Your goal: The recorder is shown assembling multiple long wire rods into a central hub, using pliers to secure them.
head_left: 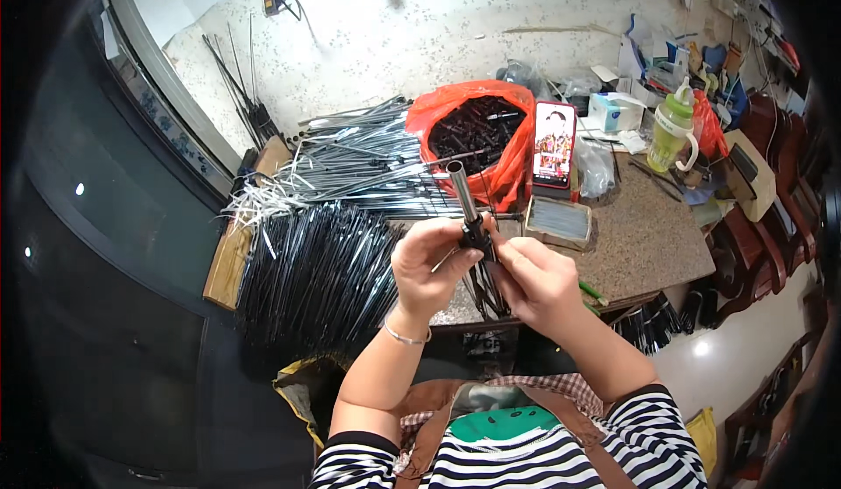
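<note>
Speckled floor (455, 34) — stone-top table (648, 235), wooden chairs (771, 226)

Your one head camera looks steeply down from close above; the worktop (639, 235) fills the frame's centre and right, its fisheye rim bending straight edges.

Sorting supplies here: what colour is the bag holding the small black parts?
Red-orange bag, clearest in the head view, behind the hands.
</note>
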